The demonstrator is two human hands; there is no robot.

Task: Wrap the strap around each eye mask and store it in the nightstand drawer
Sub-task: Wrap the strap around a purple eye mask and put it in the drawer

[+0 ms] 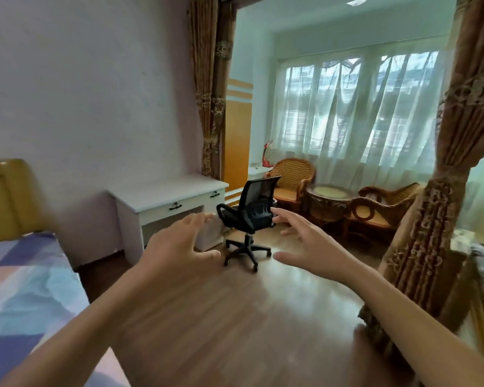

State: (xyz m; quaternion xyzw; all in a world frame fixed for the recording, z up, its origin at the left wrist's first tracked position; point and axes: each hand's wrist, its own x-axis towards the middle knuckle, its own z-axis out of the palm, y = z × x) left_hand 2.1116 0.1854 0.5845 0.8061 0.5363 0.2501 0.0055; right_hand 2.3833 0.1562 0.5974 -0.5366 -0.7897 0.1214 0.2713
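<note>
Bright daylight thru window (355, 107); floor (235, 317) glare; wide-angle bend, blur at edges.

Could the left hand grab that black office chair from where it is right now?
Probably not yet. The left hand is open and empty, with clear floor ahead, but the black office chair looks well beyond the outstretched arm.

1. A home bedroom: a bed (25, 277) with patchwork bedding and a wooden headboard (6, 196) lies at 9 o'clock.
2. A white desk (168, 202) and black office chair (252, 213) stand at 12 o'clock.
3. Wicker armchairs (294, 177) under sheer-curtained windows (355, 107) sit at 1 o'clock.
</note>
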